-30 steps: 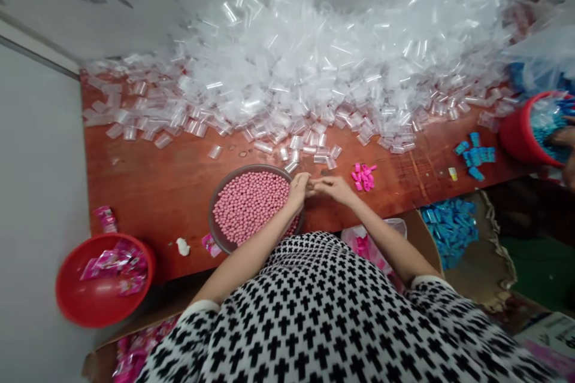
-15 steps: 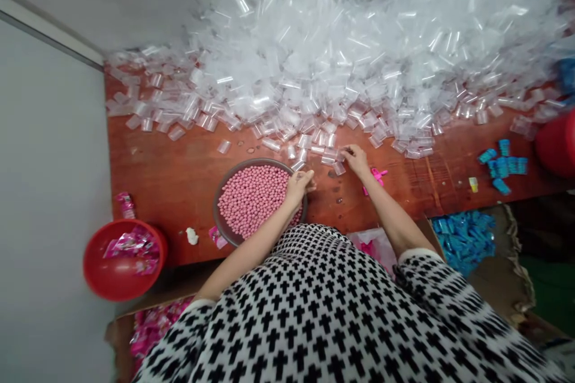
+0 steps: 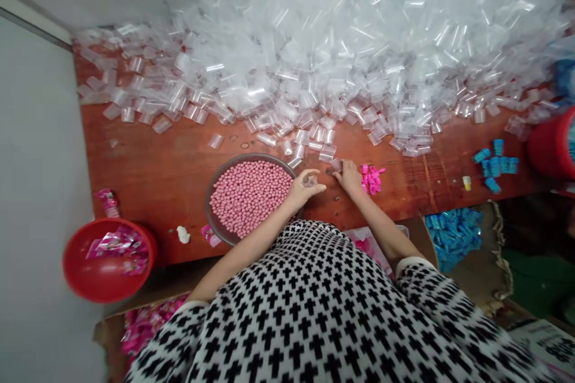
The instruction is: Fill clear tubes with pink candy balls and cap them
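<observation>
My left hand (image 3: pixel 303 189) is at the right rim of a round bowl (image 3: pixel 209 215) filled with pink candy balls (image 3: pixel 251 197). Its fingers curl around a small clear plastic cylinder (image 3: pixel 309 180). Just to the right, my right hand (image 3: pixel 349 178) pinches another clear cylinder (image 3: pixel 336 164) close to the table. Beside that hand's wrist lie several bright pink plastic pieces (image 3: pixel 372 178). A large heap of loose clear cylinders (image 3: pixel 314 72) spreads across the back of the table.
A red bowl (image 3: pixel 78 278) with pink wrapped packets stands at the left table edge. Blue ribbed pieces (image 3: pixel 496 166) lie at the right near a red bucket (image 3: pixel 545 143). Below the edge are boxes of blue packets (image 3: pixel 453 236) and pink packets (image 3: pixel 148 326).
My right hand has drawn back from the heap's edge toward me with a clear cylinder, uncovering more pink pieces. My left hand's fingers have opened wider around its cylinder. The view has shifted slightly.
</observation>
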{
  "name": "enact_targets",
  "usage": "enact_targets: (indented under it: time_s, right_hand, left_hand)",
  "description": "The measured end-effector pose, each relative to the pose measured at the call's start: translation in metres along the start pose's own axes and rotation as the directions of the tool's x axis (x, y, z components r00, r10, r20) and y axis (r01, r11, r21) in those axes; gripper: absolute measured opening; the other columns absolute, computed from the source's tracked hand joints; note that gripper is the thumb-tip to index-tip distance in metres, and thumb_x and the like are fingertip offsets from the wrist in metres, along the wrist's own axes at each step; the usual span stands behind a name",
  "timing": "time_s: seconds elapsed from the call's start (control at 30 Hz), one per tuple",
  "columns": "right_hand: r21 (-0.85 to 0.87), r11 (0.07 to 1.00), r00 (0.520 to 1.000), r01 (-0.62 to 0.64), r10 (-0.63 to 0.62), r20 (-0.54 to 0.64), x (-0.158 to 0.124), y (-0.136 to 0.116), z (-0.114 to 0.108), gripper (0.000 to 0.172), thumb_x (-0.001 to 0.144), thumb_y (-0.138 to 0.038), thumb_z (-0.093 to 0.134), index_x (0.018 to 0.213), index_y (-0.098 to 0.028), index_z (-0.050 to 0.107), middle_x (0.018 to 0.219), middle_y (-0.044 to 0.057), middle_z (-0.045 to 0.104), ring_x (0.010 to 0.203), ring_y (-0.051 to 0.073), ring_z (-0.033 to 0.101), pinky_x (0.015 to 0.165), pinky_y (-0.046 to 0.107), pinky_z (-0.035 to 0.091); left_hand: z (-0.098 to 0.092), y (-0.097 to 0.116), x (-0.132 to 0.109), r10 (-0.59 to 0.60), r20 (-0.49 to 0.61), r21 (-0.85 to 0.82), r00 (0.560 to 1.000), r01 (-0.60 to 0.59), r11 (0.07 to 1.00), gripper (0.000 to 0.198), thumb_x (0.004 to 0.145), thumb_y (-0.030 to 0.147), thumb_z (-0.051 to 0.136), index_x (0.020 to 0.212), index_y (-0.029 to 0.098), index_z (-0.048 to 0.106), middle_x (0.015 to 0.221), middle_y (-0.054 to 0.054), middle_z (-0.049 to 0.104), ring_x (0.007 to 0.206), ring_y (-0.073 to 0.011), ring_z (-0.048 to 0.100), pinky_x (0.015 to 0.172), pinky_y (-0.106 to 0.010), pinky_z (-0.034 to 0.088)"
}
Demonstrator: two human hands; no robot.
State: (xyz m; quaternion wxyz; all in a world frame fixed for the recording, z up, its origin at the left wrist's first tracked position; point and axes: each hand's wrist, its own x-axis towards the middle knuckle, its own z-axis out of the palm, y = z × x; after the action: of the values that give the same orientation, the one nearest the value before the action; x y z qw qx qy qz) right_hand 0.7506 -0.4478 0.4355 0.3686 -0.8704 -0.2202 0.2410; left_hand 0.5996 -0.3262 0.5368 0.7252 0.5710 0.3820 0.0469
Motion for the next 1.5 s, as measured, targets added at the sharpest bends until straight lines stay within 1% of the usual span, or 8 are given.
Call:
enact_targets:
  time_s: [0.27, 0.47, 0.63, 0.83, 1.0, 1.13, 1.3, 1.5]
  right_hand:
    - [0.206, 0.973, 0.993, 0.102, -0.111, 0.029, -0.013, 0.004, -0.016, 0.043, 0.073, -0.032, 0.062, 0.112, -0.019, 0.05, 0.109, 0.009, 0.059, 0.09, 0.019, 0.06, 0.084, 0.036, 0.05]
    - [0.516, 0.849, 0.981, 0.116, -0.178, 0.072, -0.039, -0.027, -0.035, 0.049, 0.068, -0.037, 0.071, 0.112, -0.023, 0.054, 0.106, 0.005, 0.062, 0.092, 0.018, 0.061, 0.087, 0.034, 0.05]
    - [0.49, 0.857, 0.868, -0.158, -0.117, 0.483, -0.055, -0.051, -0.04, 0.042, 0.059, -0.029, 0.078, 0.096, -0.016, 0.064, 0.086, 0.001, 0.067, 0.079, 0.017, 0.062, 0.081, 0.035, 0.05]
    - [0.512, 0.831, 0.779, -0.219, -0.167, 0.604, -0.061, -0.066, -0.04, 0.047, 0.059, -0.035, 0.08, 0.099, -0.016, 0.063, 0.082, 0.001, 0.069, 0.072, 0.015, 0.064, 0.073, 0.031, 0.053]
    - [0.021, 0.999, 0.923, 0.048, -0.053, 0.381, -0.014, -0.06, -0.034, 0.033, 0.091, -0.042, 0.045, 0.103, -0.016, 0.061, 0.092, 0.01, 0.07, 0.078, 0.018, 0.067, 0.072, 0.033, 0.054]
    - [-0.235, 0.967, 0.968, 0.102, -0.042, 0.248, 0.024, -0.055, -0.012, 0.03, 0.084, -0.031, 0.056, 0.11, -0.016, 0.058, 0.117, 0.018, 0.061, 0.109, 0.031, 0.057, 0.09, 0.047, 0.045]
    - [-0.337, 0.915, 0.952, 0.223, -0.131, 0.276, 0.03, -0.051, 0.007, 0.039, 0.08, -0.019, 0.056, 0.119, -0.017, 0.055, 0.124, 0.017, 0.056, 0.115, 0.032, 0.051, 0.094, 0.048, 0.042]
    - [-0.197, 0.883, 0.872, 0.426, -0.343, 0.351, 0.014, -0.06, -0.022, 0.05, 0.077, -0.017, 0.056, 0.127, -0.017, 0.052, 0.12, 0.012, 0.056, 0.103, 0.022, 0.056, 0.089, 0.036, 0.048]
  left_hand:
    - [-0.011, 0.004, 0.011, 0.624, 0.06, 0.592, 0.779, -0.532, 0.606, 0.03, 0.073, 0.033, 0.072, 0.093, 0.019, 0.055, 0.091, -0.003, 0.061, 0.086, -0.017, 0.059, 0.08, -0.031, 0.047]
    - [-0.004, 0.011, 0.006, 0.707, 0.1, 0.59, 0.7, -0.614, 0.524, 0.038, 0.078, 0.041, 0.067, 0.103, 0.02, 0.049, 0.104, -0.007, 0.065, 0.097, -0.0184, 0.063, 0.087, -0.034, 0.05]
    - [-0.011, 0.012, -0.006, 0.552, 0.605, 0.596, 0.574, -0.786, 0.165, 0.027, 0.083, 0.033, 0.062, 0.102, 0.018, 0.052, 0.124, -0.012, 0.06, 0.123, -0.0255, 0.051, 0.104, -0.046, 0.039]
    - [-0.014, 0.002, -0.015, 0.335, 0.558, 0.7, 0.759, -0.647, 0.302, 0.029, 0.086, 0.035, 0.055, 0.109, 0.019, 0.051, 0.107, -0.009, 0.065, 0.1, -0.0218, 0.063, 0.084, -0.036, 0.051]
    - [-0.017, 0.001, -0.022, 0.385, 0.371, 0.724, 0.845, -0.523, 0.449, 0.028, 0.079, 0.033, 0.063, 0.1, 0.019, 0.052, 0.092, -0.005, 0.065, 0.087, -0.0211, 0.064, 0.079, -0.035, 0.051]
    - [-0.024, -0.003, -0.029, 0.412, 0.047, 0.607, 0.91, -0.354, 0.712, 0.043, 0.072, 0.032, 0.07, 0.109, 0.022, 0.049, 0.097, -0.001, 0.067, 0.088, -0.0173, 0.066, 0.081, -0.032, 0.052]
    - [-0.041, -0.004, -0.03, 0.519, -0.137, 0.509, 0.843, -0.39, 0.768, 0.053, 0.072, 0.026, 0.071, 0.117, 0.022, 0.045, 0.104, -0.003, 0.068, 0.097, -0.0169, 0.066, 0.087, -0.034, 0.053]
    - [-0.047, 0.003, -0.026, 0.797, 0.047, 0.733, 0.603, -0.563, 0.383, 0.051, 0.079, 0.028, 0.067, 0.124, 0.021, 0.043, 0.113, -0.007, 0.065, 0.106, -0.019, 0.063, 0.092, -0.034, 0.052]
